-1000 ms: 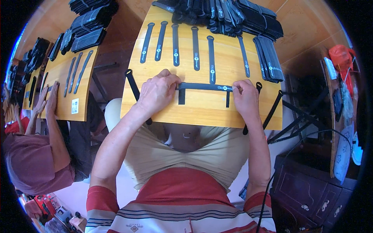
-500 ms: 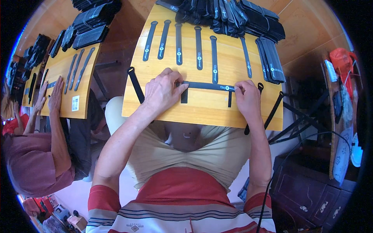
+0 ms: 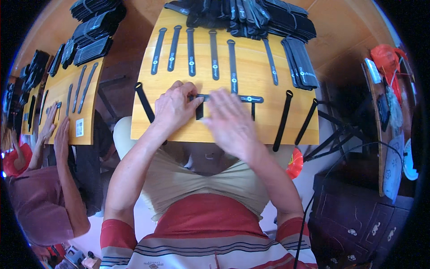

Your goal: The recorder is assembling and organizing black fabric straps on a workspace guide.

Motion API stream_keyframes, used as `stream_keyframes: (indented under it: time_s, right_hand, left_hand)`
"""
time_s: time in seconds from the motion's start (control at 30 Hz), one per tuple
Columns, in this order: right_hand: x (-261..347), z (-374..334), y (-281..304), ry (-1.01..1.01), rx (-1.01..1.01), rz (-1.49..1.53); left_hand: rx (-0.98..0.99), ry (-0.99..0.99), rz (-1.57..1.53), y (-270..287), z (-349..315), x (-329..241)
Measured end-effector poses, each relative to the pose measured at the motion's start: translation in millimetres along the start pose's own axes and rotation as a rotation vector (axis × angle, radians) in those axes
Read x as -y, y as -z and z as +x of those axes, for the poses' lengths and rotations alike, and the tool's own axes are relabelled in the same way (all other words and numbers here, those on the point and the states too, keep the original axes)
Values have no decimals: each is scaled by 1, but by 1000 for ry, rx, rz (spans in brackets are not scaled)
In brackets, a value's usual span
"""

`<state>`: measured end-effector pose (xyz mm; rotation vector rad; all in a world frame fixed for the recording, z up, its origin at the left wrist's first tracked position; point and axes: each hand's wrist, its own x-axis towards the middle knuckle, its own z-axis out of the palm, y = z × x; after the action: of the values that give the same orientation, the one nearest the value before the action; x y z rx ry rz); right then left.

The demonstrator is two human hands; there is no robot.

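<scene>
A dark grey hook-and-loop cable strap (image 3: pixel 252 99) lies crosswise on the wooden table in front of me, its printed end to the right. My left hand (image 3: pixel 178 106) pinches the strap's left end, fingers closed. Smeared by motion, my right hand (image 3: pixel 233 123) is over the strap's middle with fingers stretched out, holding nothing; whether it touches the strap I cannot tell. Two black strips run toward me from the strap: a wide one (image 3: pixel 199 112) beside my left thumb and a narrow one (image 3: pixel 253 112) right of my right hand.
Beyond my hands several grey straps (image 3: pixel 213 56) lie spread on the table (image 3: pixel 268 121). Strap piles (image 3: pixel 289 22) fill its far edge. Black straps (image 3: pixel 283 120) lie at the right and left (image 3: pixel 144 101). On the left, a co-worker's hands (image 3: pixel 62 132) rest at another table.
My right hand has left the strap's right end and swept left across its middle, fingers now stretched out. My left hand still pinches the left end. The view has shifted slightly.
</scene>
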<state>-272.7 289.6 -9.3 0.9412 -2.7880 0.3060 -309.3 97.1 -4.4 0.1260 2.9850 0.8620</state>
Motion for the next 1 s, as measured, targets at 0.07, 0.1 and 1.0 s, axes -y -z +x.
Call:
stream_keyframes:
  time_s: [0.07,0.1,1.0]
  right_hand:
    - [4,-2,-10,-30,41,51]
    - [6,-3,-14,-50,82,113]
    - [-56,21,19,-401,-3,85]
  left_hand:
    - [13,20,-2,1,1,-4]
    - [13,15,-7,1,1,-4]
    - [46,-57,-30,6,2,7]
